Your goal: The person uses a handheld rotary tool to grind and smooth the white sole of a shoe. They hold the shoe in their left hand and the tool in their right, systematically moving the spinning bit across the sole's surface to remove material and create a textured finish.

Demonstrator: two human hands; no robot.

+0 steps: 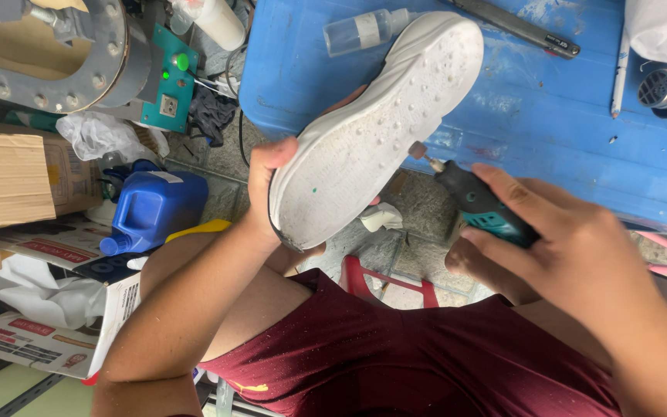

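The left hand is gripping the heel end of a white shoe, turning its sole up toward the camera, with the toe pointing to about one o'clock over the edge of the blue tabletop. The right hand is closing around a dark handheld rotary tool, whose small grinding bit is sitting right at the sole's edge at about four o'clock of the shoe.

The shoe is resting on nothing but one hand, so the bit may be skidding off the rubber rim and gouging the sole, or running toward the left fingers curling behind the shoe. Pressing too long in one spot could be wearing a flat into the edge.

At twelve o'clock a small clear bottle is lying on its side on the tabletop; its contents cannot be told. At nine o'clock a blue jerrycan is standing on the floor, opaque, and beside it an open cardboard box, its inside hidden.
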